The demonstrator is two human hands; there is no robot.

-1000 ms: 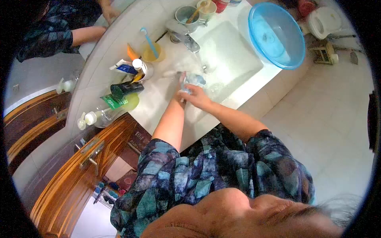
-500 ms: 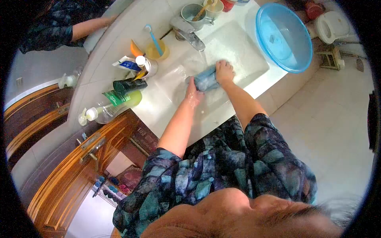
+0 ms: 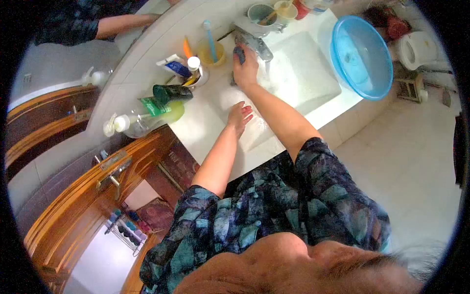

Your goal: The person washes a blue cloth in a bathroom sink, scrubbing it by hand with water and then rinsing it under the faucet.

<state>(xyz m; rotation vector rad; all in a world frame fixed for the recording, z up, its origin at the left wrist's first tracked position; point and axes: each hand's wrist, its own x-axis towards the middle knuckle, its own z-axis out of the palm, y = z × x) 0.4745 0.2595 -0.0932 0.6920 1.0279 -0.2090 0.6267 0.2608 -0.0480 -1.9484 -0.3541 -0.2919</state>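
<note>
My right hand [image 3: 246,67] is beside the base of the chrome faucet [image 3: 255,45], its fingers closed round a bunched blue-grey cloth [image 3: 239,55]. Most of the cloth is hidden behind the hand. My left hand [image 3: 239,117] is lower, over the near-left part of the white sink [image 3: 313,73]. Its fingers are spread and wet, with nothing in them. Whitish, wet-looking glare covers the basin below the faucet.
A blue plastic basin [image 3: 364,73] stands on the counter at right. On the left are a yellow cup [image 3: 215,55] with a toothbrush, a dark bottle [image 3: 171,93] and a green-labelled pump bottle [image 3: 154,115]. A grey mug [image 3: 262,14] stands behind the faucet. A wooden door [image 3: 83,191] is at lower left.
Both hands held the blue cloth over the sink before. My right hand has carried it up and left to the faucet, while my left hand has let go and stays over the sink.
</note>
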